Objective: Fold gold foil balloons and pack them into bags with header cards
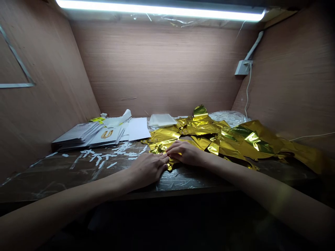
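Shiny gold foil [251, 139] lies crumpled over the middle and right of the dark tabletop. Near the table's front edge, my left hand [150, 167] rests with its fingers together at the foil's left end. My right hand [184, 152] comes in from the right, its fingers bent and pressed together on the same small piece of foil. The fingertips of both hands nearly meet there. Some of the foil between them is hidden under the fingers.
Stacked white papers [75, 136] stand at the back left, with a gold U-shaped piece [107, 134] on top. Small white strips [98, 158] lie scattered before them. Behind are a translucent stack [162, 120] and clear plastic [229, 117]. Wooden walls enclose the table.
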The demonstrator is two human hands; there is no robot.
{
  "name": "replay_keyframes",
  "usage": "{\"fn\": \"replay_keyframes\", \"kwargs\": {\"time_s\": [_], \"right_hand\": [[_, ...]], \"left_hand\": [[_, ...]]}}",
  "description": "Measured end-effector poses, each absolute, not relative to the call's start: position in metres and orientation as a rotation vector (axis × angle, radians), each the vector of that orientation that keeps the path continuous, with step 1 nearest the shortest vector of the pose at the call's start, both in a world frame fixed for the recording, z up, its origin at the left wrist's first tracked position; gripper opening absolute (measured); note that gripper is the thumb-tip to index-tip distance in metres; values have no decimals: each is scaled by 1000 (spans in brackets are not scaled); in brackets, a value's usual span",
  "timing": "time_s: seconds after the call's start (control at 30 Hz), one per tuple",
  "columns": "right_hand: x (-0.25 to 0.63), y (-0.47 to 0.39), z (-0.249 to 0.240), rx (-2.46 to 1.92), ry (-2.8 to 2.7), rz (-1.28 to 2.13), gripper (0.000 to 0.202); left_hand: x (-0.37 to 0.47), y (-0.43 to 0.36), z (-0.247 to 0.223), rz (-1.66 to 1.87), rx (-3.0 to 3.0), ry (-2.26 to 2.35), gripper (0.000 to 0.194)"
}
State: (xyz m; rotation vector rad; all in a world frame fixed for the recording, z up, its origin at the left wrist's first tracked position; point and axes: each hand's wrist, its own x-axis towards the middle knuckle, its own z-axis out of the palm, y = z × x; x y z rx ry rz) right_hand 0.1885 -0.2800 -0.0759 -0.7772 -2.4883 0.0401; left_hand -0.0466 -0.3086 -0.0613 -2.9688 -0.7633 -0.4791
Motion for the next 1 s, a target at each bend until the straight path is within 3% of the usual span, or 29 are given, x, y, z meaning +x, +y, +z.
{"fn": "replay_keyframes", "kwargs": {"time_s": [0.1,0.43,0.6,0.7,0.77,0.9,1.0], "right_hand": [[195,-283,-75,-720,-2591,52,28],[181,-285,-64,-989,-2627,216,39],[177,-294,-67,-1103,-2511,170,26],[171,-298,-59,-1333,-2330,187,31],[165,-297,-49,-1488,-2216,404,37],[152,-290,-29,-1575,-1838,1080,26],[147,-286,-23,-1587,-1666,1192,28]], "left_hand": [[-46,-309,-60,-471,-2948,-802,22],[-48,-308,-65,-537,-2895,-779,28],[-47,-308,-69,-549,-2873,-793,28],[-47,-308,-70,-565,-2867,-812,28],[-47,-309,-70,-581,-2881,-817,29],[-49,-310,-68,-584,-2929,-828,33],[-50,-309,-70,-554,-2939,-870,35]]}}
